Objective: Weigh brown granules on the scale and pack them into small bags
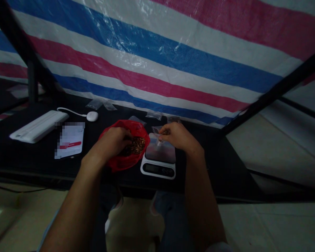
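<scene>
A red plastic bag (118,164) lies with its mouth wide, and small brown beans or seeds (138,145) fill it. My left hand (114,141) reaches into the mouth from the left, its fingers curled over the beans; whatever is between the fingertips is hidden. Beside the bag sits a white digital kitchen scale (160,157) with a dark display. Above its plate my right hand (180,136) pinches a small clear zip bag (157,130). A few brown beans show by the right fingers.
Several small clear bags (154,114) lie along the back, beside a striped plastic sheet (147,70). To the left are a long white case (39,126), a phone (70,140) with a lit screen and a round white device (92,116) on a cable. Black frame bars stand at both sides.
</scene>
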### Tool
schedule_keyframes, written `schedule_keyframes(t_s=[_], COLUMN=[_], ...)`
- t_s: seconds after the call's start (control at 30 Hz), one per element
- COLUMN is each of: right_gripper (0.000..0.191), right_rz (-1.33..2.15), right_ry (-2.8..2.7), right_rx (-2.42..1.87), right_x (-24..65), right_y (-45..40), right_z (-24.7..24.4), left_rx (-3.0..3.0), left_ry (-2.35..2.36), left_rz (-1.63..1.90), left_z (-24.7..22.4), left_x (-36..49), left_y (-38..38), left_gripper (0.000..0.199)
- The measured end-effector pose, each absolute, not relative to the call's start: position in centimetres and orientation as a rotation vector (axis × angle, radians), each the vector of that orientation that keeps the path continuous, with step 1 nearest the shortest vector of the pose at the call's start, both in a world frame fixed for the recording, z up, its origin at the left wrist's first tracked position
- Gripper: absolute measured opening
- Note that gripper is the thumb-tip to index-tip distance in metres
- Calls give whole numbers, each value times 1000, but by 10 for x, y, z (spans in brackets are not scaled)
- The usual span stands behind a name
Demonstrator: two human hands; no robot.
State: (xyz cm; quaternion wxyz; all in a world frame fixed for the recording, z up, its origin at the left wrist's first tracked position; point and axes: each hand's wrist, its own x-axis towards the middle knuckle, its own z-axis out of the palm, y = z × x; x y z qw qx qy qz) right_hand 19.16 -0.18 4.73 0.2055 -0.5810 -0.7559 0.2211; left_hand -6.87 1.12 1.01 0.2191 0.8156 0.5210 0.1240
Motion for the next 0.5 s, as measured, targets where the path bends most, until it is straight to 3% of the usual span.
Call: schedule_keyframes(t_s=[0.3, 0.5], right_gripper=[22, 18], right_rz=[610, 769], right_ry=[-2100, -2000], right_rx=[-1560, -1495], right_x=[190, 198], right_y=[-2, -1], right_z=[50, 45], left_rx=[2237, 2256], left_ry=[1312, 1088], left_rz=[567, 727], left_z=[26, 41], left_x=[-54, -24], left_y=[4, 4], left_gripper=[25, 25])
